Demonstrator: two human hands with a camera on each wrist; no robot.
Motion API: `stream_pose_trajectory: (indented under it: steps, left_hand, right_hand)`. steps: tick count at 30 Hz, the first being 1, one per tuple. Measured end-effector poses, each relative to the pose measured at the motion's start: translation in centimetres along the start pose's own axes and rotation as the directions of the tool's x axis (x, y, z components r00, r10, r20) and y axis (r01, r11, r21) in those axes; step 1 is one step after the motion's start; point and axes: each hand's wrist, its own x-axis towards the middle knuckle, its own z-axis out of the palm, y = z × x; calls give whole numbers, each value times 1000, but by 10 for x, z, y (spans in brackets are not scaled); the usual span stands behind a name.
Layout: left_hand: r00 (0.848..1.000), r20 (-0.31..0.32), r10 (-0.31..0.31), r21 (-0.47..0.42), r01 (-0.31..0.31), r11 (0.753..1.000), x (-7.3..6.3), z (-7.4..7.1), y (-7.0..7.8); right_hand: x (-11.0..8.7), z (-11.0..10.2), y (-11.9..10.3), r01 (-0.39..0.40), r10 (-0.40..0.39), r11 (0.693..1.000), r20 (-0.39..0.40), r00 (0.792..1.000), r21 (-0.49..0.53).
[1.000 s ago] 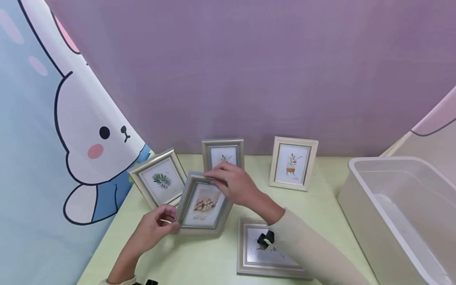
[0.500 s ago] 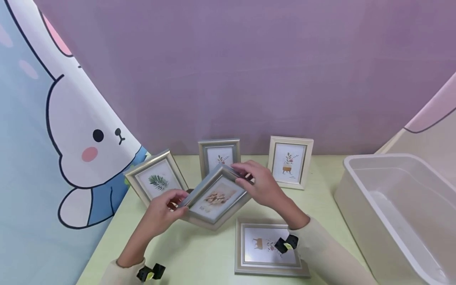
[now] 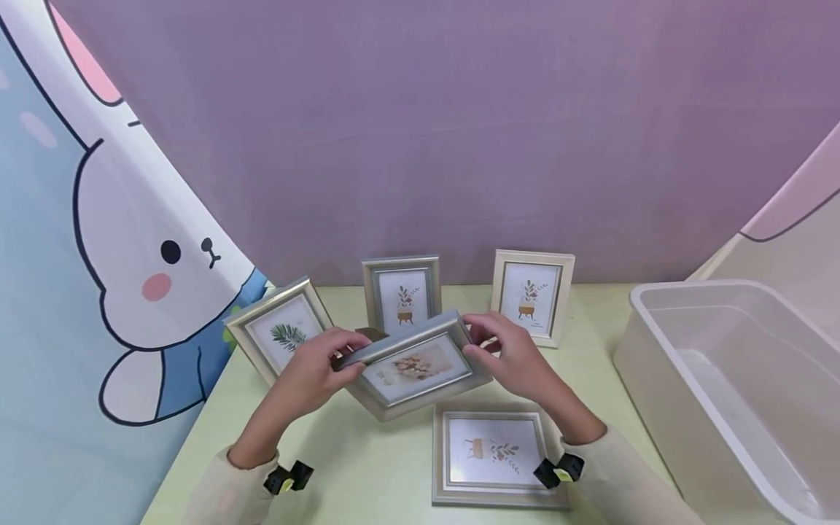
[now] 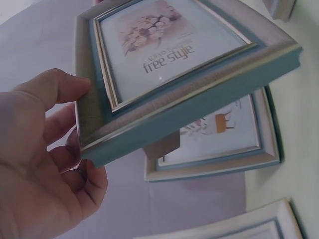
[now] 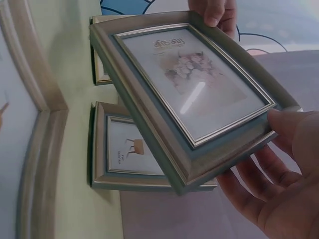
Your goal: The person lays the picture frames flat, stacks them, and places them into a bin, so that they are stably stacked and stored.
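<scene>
Both hands hold a grey-silver picture frame (image 3: 420,364) with a flower print, tilted above the table. My left hand (image 3: 317,372) grips its left end, thumb on the front and fingers behind, as the left wrist view shows. At the other end, my right hand (image 3: 515,357) pinches the border between thumb and fingers. Part of its brown back stand (image 4: 162,145) shows beneath it in the left wrist view. Behind it stand a leaf-print frame (image 3: 278,328), a grey frame with a plant print (image 3: 403,292) and a cream frame (image 3: 533,295).
Flat on the pale green table (image 3: 367,474) lies another silver picture frame (image 3: 499,456), just below the held one. A large beige bin (image 3: 689,394) stands at the right. A purple backdrop (image 3: 426,131) rises behind, with a rabbit-print cloth (image 3: 151,292) at the left.
The held frame has moved right and turned, its long side now closer to level. The right hand went from its top edge to its right end; the left hand kept its grip.
</scene>
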Motion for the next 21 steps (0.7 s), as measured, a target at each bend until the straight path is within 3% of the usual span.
stream_pose_trajectory:
  steps: [5,10,15,21]
  left_hand:
    - [999,45,7,73,-10,997,10,-1,13]
    - [994,85,72,129,-82,988,19,0,28]
    - [981,108,161,242,-183,953,29,5,40]
    - [960,110,258,307,-280,910,39,10,53]
  right_hand:
    - [-15,-3,8,-60,60,998,-1,998,19]
    - [-32,-8,15,-99,100,993,-11,995,71]
    - [-50,-11,21,-108,112,987,-28,993,120]
    - [-66,-13,25,-74,90,989,-129,987,125]
